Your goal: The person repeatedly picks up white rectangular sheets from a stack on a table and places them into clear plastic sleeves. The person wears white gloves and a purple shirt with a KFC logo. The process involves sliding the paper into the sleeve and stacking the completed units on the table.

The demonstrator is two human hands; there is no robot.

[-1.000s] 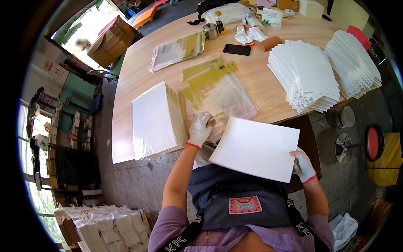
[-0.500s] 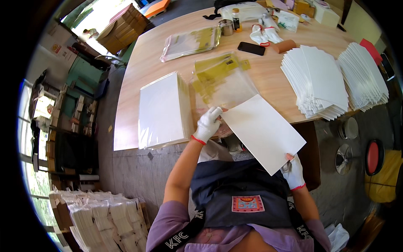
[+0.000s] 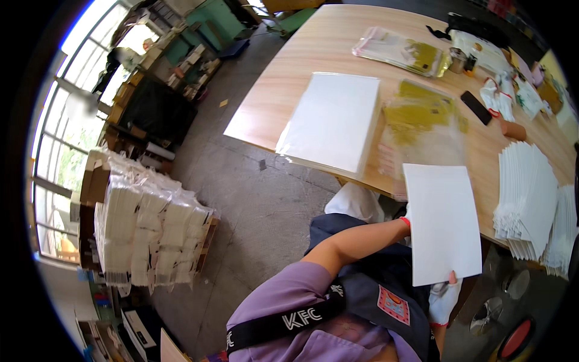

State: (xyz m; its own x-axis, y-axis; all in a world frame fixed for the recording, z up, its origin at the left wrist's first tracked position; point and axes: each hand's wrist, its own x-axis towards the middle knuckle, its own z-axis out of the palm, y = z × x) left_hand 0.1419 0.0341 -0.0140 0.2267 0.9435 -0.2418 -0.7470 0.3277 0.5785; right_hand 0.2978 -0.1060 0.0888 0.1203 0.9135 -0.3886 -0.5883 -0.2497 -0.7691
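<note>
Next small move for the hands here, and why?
Probably lower the far edge of the white piece toward the printed clear bags: that edge overlaps them in view, and the right hand grips the near edge. The left hand is mostly hidden behind the piece, so its grip can't be told.

LIGHT: daylight admitted via barred window [image 3: 87, 63], L, panes blown out | TABLETOP [image 3: 265, 108]: evenly lit | GLARE: glints caught on plastic-wrapped stack [image 3: 332, 120] edge; white sheet [image 3: 443, 223] nearly washed out | IMG: edges fisheye-bent, corners blacked out, patch nr window blurred
</note>
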